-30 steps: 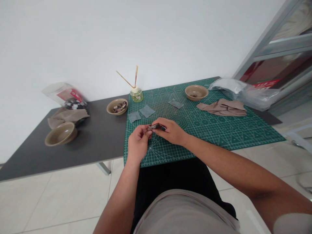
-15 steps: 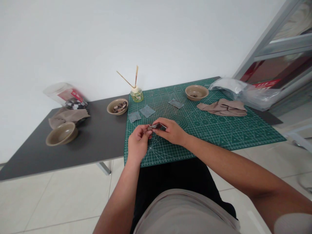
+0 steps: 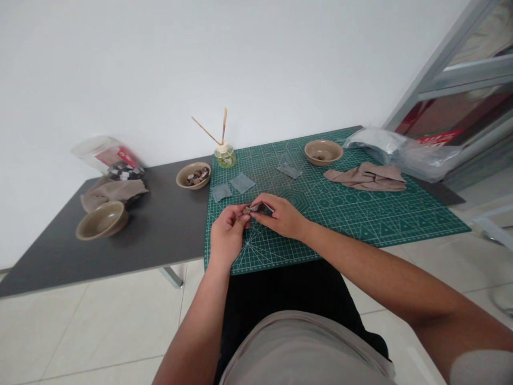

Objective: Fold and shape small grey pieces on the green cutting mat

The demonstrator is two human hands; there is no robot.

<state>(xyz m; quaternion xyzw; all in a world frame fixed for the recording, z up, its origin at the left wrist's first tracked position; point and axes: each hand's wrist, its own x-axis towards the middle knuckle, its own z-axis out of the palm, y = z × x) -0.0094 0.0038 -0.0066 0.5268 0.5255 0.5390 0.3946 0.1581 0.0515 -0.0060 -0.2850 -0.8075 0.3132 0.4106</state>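
Both hands meet over the near left part of the green cutting mat [image 3: 360, 214]. My left hand [image 3: 226, 235] pinches a small brownish piece [image 3: 245, 210] between thumb and fingertips. My right hand [image 3: 280, 215] is closed on a small grey sheet [image 3: 258, 207] pressed against that piece. Just beyond the hands, two grey square sheets [image 3: 232, 187] lie flat on the mat, and a third grey sheet [image 3: 289, 170] lies farther right.
A tan bowl of small pieces [image 3: 193, 175] sits by the mat's left edge, with a reed diffuser [image 3: 224, 154] behind it. Another tan bowl [image 3: 323, 152], beige cloth [image 3: 366, 177] and plastic bag [image 3: 401, 149] are at right. At far left are a tan bowl [image 3: 101, 220], cloth [image 3: 112, 191] and a tipped jar [image 3: 108, 158].
The hands stay almost in place; the right fingers shift the grey sheet slightly against the piece held by the left hand.
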